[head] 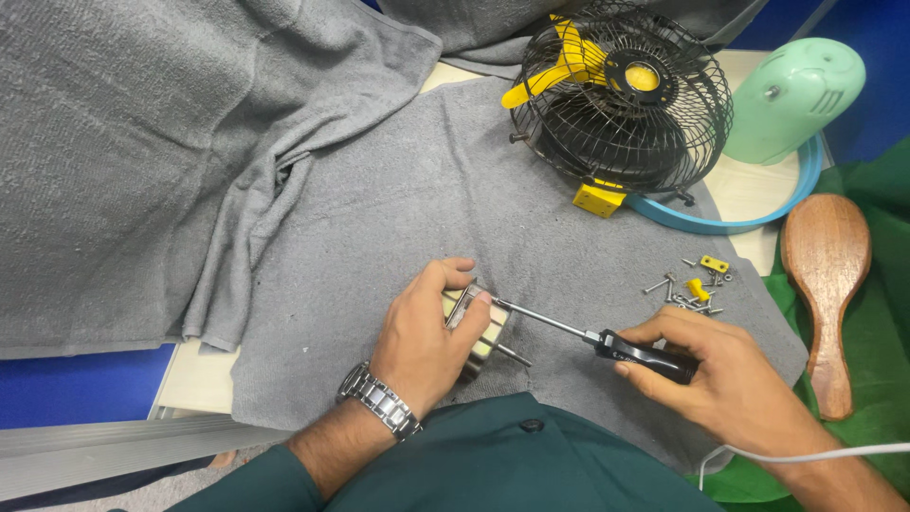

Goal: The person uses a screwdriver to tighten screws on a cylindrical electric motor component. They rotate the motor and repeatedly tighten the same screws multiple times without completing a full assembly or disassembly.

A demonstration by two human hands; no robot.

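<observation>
Gripping one small metal motor block [479,332], left hand [424,337] closes around it on grey terry towel [379,209], bare cloth beyond its knuckles | right hand [735,379] clamped on one black-handled screwdriver [592,337], steel tip touching block | one loose screw pile [692,289] just above it | one wooden brush [827,294] further right.

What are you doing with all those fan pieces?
The left hand grips a small metal block with pale yellow sides on a grey towel. The right hand holds a black-handled screwdriver with its tip at the block. Behind them lie a black wire fan cage with yellow blades and a mint-green housing. Loose screws sit near a wooden paddle.
</observation>
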